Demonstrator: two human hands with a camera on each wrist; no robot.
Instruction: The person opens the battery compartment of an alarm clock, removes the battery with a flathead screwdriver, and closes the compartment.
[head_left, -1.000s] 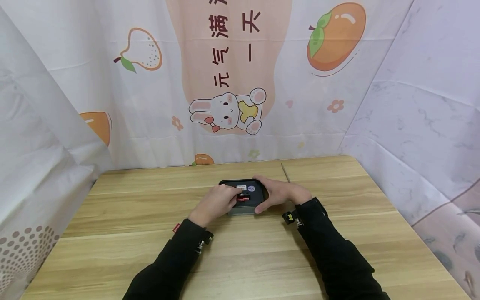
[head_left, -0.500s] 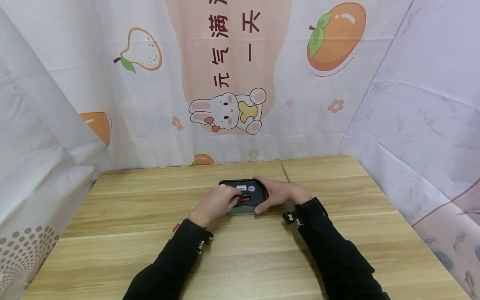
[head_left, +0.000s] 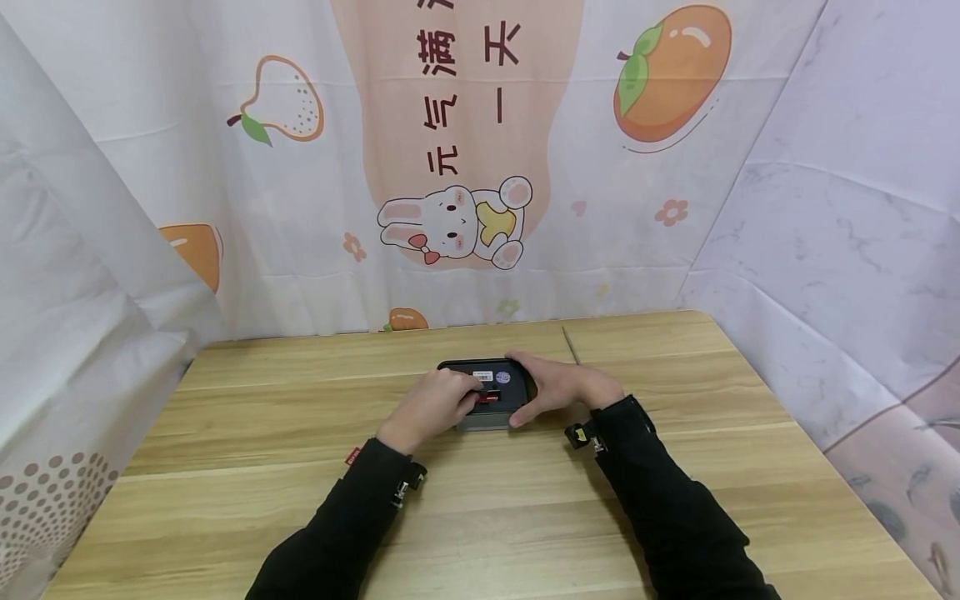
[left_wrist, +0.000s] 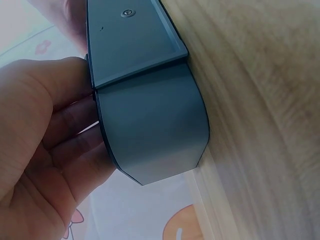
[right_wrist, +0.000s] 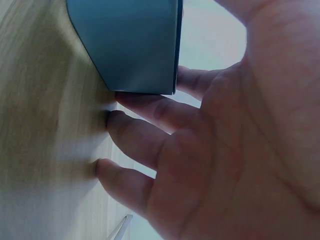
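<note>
A dark grey box-shaped device (head_left: 491,421) lies on the table, its black face with two stickers turned up. In that face is a slot with a small red battery (head_left: 489,397). My left hand (head_left: 433,406) reaches over the device's left side, with curled thumb and fingertips at the battery's left end. From the right, my right hand (head_left: 558,385) grips the device, thumb at the near side and fingers at the far corner. The left wrist view shows the device's smooth end (left_wrist: 152,125) and a recessed panel with a small round fitting (left_wrist: 128,13); the left fingertips are hidden there.
A thin grey stick (head_left: 572,344) lies behind the right hand on the wooden table (head_left: 480,517). A printed curtain (head_left: 300,208) hangs along the table's back edge, with pale cloth on both sides.
The left fingertip has slid slightly down off the white sticker toward the slot, and the red battery shows a little farther right. The right hand and the device stay in place.
</note>
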